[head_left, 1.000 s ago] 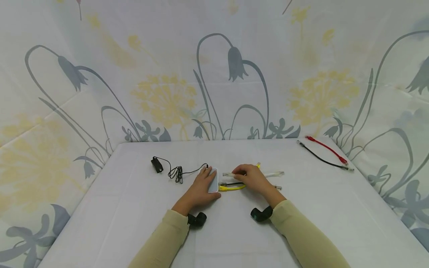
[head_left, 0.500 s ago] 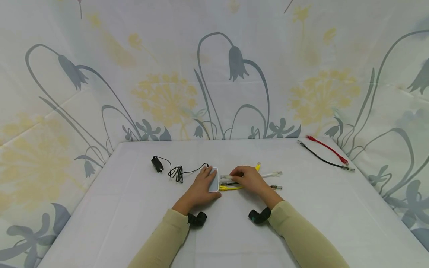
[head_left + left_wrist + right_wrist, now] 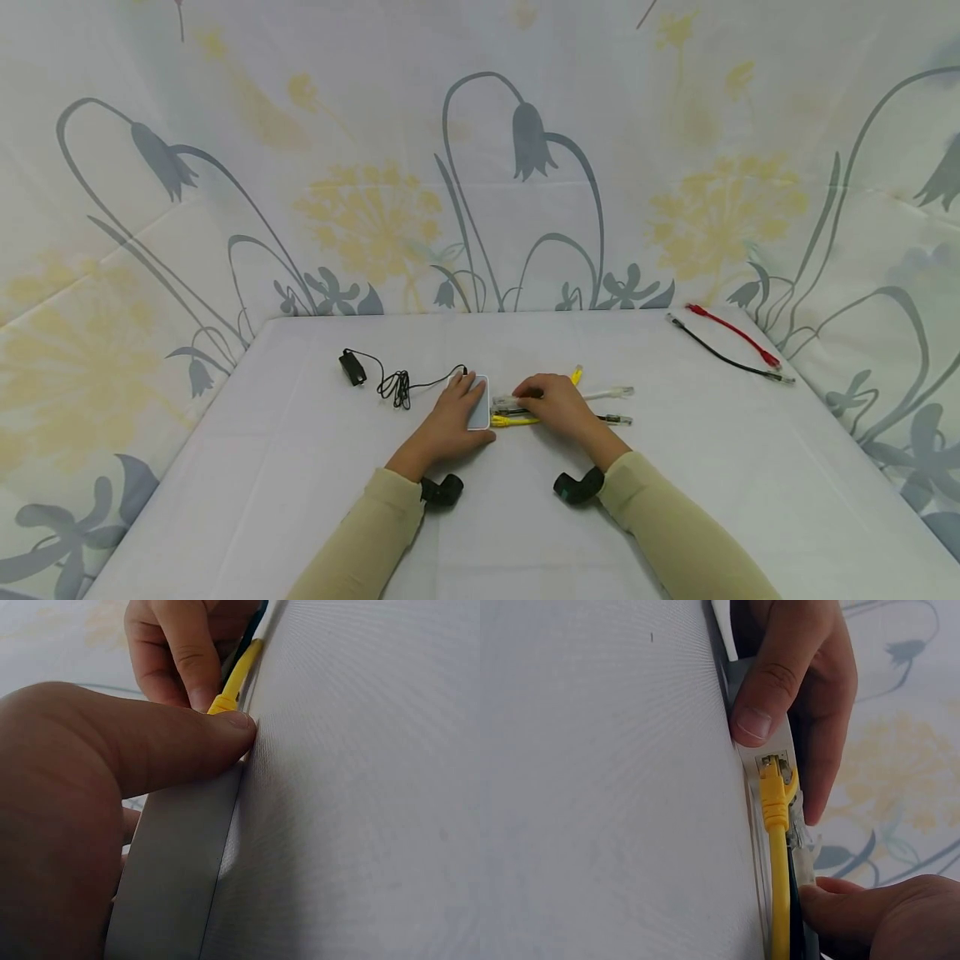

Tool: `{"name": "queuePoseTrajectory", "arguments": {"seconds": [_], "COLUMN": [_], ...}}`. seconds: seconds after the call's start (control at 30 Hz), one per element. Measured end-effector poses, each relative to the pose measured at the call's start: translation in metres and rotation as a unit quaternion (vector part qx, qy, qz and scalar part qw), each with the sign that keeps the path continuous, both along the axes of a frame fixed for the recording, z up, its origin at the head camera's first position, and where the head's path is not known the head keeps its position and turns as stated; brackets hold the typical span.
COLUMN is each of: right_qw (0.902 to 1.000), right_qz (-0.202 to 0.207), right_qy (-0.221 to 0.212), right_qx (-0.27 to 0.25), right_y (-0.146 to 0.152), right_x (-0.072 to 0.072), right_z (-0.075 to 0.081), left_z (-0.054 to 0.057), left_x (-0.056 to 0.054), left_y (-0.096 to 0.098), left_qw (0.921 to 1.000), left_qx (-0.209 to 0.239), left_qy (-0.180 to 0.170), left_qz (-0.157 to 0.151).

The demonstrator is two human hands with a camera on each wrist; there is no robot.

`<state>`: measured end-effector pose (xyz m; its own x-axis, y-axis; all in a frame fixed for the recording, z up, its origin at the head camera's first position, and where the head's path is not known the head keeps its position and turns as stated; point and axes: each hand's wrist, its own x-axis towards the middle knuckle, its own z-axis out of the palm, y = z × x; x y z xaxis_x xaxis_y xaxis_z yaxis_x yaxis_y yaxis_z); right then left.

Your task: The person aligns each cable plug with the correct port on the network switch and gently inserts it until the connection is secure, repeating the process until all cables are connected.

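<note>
A black adapter (image 3: 352,367) lies leftmost, its thin lead (image 3: 397,387) bunched in loops before reaching the far edge of the white box (image 3: 478,412). The box is flat and round-cornered, with a grey top, and sits mid-table. The left hand (image 3: 445,421) grips it, fingers across the top, thumb along the near side. A yellow cable (image 3: 517,422) is plugged into the box's right side, a black cable (image 3: 617,419) just behind it. The right hand (image 3: 558,404) pinches a whitish cable (image 3: 611,392) close behind its clear plug, finger and thumb closed on it; I cannot tell whether the plug is seated. Well apart at far right lie a second black cable (image 3: 720,356) and a red cable (image 3: 738,332). Compared with a second ago, the pinched plug is nearer the box; the left hand has stayed put.
</note>
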<state>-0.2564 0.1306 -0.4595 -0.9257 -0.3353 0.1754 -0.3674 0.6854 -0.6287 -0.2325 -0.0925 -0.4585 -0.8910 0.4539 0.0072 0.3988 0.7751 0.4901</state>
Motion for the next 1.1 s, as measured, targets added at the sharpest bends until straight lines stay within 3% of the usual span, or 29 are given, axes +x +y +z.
{"name": "queuePoseTrajectory", "arguments": {"seconds": [1.1], "right_qw": [0.9994], "right_qz": [-0.018], "right_qy": [-0.006], "right_qx": [0.03], "right_y": [-0.0071], "right_x": [0.0045], "right_z": [0.0016], "left_z": [0.0018], "left_x": [0.0008], "left_y": [0.0004], "left_qw": [1.0], "left_qx": [0.0], "left_qy": [-0.003], "left_qz": [-0.001]}}
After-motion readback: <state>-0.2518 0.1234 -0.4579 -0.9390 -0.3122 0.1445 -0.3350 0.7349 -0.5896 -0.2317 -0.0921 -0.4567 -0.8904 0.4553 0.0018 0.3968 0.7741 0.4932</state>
